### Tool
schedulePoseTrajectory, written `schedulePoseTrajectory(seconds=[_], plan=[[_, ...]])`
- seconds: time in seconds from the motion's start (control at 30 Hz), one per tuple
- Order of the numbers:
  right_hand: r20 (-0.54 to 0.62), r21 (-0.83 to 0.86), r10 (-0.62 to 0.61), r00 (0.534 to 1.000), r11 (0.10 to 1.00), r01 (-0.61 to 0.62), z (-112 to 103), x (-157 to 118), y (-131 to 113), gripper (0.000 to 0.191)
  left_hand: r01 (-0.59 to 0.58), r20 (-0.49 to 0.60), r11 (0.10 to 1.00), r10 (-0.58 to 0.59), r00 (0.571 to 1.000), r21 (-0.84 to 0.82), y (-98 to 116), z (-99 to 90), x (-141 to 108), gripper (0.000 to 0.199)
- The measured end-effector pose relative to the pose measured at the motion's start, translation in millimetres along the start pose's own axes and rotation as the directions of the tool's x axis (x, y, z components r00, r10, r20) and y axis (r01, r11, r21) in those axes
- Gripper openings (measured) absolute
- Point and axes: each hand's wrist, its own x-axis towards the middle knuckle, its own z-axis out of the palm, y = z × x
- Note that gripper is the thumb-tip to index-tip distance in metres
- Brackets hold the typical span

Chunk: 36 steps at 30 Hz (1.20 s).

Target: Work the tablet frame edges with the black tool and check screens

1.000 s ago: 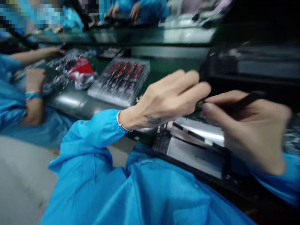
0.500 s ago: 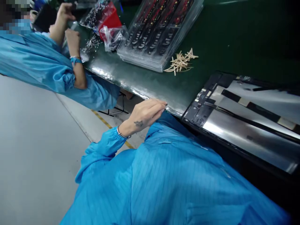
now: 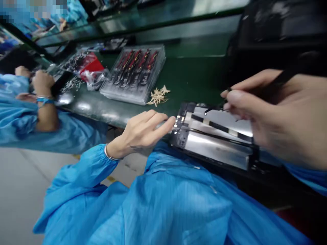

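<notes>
An opened tablet (image 3: 217,146) lies at the table's front edge, with silver battery plates, black ribbon cables and a dark circuit section at its left end. My left hand (image 3: 141,131) is at that left end, fingers stretched out and loosely apart, fingertips at the tablet's corner; nothing shows held in it. Over the tablet's right part, my right hand (image 3: 283,112) is closed on black tweezers (image 3: 288,73), blurred by motion. Their tip lies near my thumb and forefinger, and the fingers hide part of them and the tablet's right end.
Clear plastic trays (image 3: 127,97) of black and red parts are stacked on the green table (image 3: 194,75). Beside them lie a pile of pale strips (image 3: 158,96) and a red container (image 3: 92,66) with plastic bags. A co-worker's arm (image 3: 47,105) is at left; a shelf (image 3: 163,17) runs behind.
My right hand has come into view with the tweezers over the tablet. My left hand has moved from the table edge to the tablet's left end. The view has tilted up.
</notes>
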Motion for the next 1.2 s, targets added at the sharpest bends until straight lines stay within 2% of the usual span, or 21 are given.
schedulePoseTrajectory(seconds=[0.07,0.13,0.2,0.3,0.4,0.47,0.57,0.67,0.77,0.87,0.97,1.03,1.1,1.2], plan=[[-0.04,0.045,-0.049,0.998,0.998,0.051,4.1,2.6,-4.9,0.007,-0.001,-0.065,1.0,0.002,0.998,0.004,-3.2,4.6,41.2,0.021],[-0.056,0.116,-0.041,0.998,0.992,0.048,5.9,5.7,-3.6,0.009,0.02,-0.049,1.0,-0.021,0.999,-0.014,-1.0,10.4,78.8,0.032],[-0.062,0.152,-0.014,0.998,0.988,0.024,5.1,7.9,-0.1,0.009,0.058,-0.029,0.997,-0.06,0.998,-0.049,2.0,17.2,105.3,0.042],[-0.043,0.195,-0.018,0.999,0.98,0.026,2.1,9.5,4.0,0.013,0.093,-0.036,0.988,-0.098,0.995,-0.125,0.3,28.0,119.5,0.047],[-0.038,0.225,-0.06,0.997,0.972,0.067,-0.7,12.6,7.4,0.024,0.141,-0.079,0.943,-0.172,0.982,-0.302,-9.5,35.4,115.0,0.041],[-0.045,0.15,-0.095,0.994,0.984,0.101,-2.3,16.4,10.5,0.028,0.22,-0.059,0.815,-0.297,0.953,-0.537,-15.8,36.7,111.1,0.035],[0.031,-0.002,-0.127,0.991,0.992,0.127,-3.2,21.7,16.8,0.029,0.349,0.101,0.496,-0.458,0.883,-0.795,-18.5,35.0,110.9,0.036],[0.101,-0.016,-0.152,0.983,0.988,0.154,-0.2,22.9,23.1,0.026,0.381,0.207,0.286,-0.491,0.846,-0.879,-13.9,35.4,114.9,0.039],[0.07,0.019,-0.182,0.981,0.983,0.181,3.4,21.0,26.0,0.022,0.356,0.234,0.178,-0.483,0.844,-0.917,-8.5,39.9,115.8,0.039],[0.023,-0.013,-0.207,0.978,0.978,0.207,-1.5,17.8,22.9,0.023,0.376,0.252,0.193,-0.467,0.848,-0.906,-8.7,45.4,109.5,0.038],[0.033,-0.109,-0.225,0.974,0.968,0.227,-20.5,14.3,17.6,0.026,0.39,0.272,0.316,-0.357,0.894,-0.865,-17.3,51.2,97.5,0.036],[0.087,-0.199,-0.179,0.98,0.961,0.193,-38.5,12.0,16.7,0.028,0.388,0.292,0.419,-0.275,0.916,-0.821,-25.2,55.8,89.6,0.036],[0.171,-0.291,-0.099,0.98,0.945,0.146,-57.0,9.3,19.7,0.028,0.39,0.315,0.501,-0.231,0.921,-0.773,-32.0,59.9,84.5,0.037],[0.301,-0.38,0.031,0.953,0.921,0.09,-79.4,4.8,29.0,0.027,0.363,0.297,0.573,-0.209,0.932,-0.735,-36.6,63.4,84.9,0.036]])
